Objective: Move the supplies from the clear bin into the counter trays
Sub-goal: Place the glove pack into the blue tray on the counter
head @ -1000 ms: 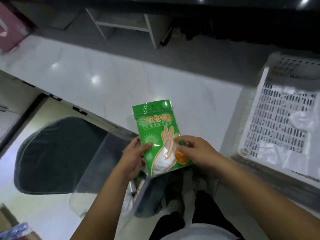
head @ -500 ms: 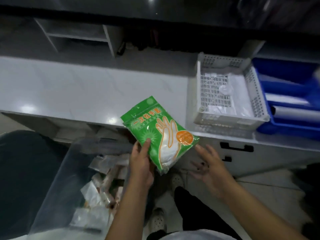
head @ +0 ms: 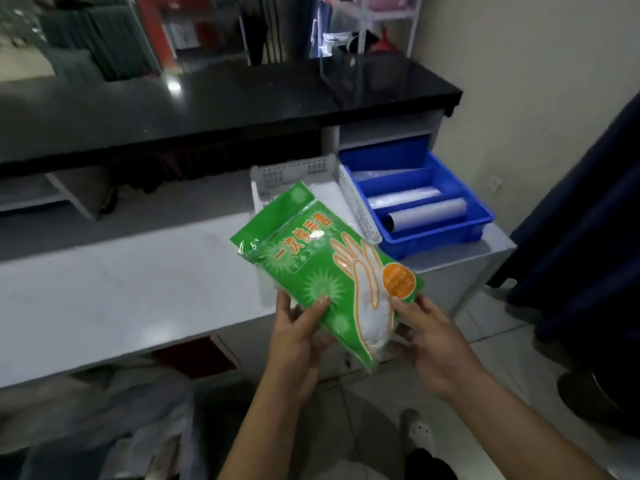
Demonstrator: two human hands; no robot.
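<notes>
- The person held a green packet of disposable gloves (head: 332, 271) in the air over the front edge of the white counter (head: 121, 289), tilted so its top pointed up and to the left.
- The left hand (head: 298, 337) gripped the packet's lower left side, thumb pressed on the front and fingers curled behind it.
- The right hand (head: 433, 341) held the lower right corner, thumb tip touching the edge by the orange label and fingers curled underneath.
- Behind the packet stood a white perforated tray (head: 294, 174), partly hidden by it.
- Just beside that tray, to the right, sat a blue tray (head: 481, 216) holding two rolls (head: 429, 213) lying side by side.
- The clear bin (head: 104, 427) showed only as a blur at the lower left.
</notes>
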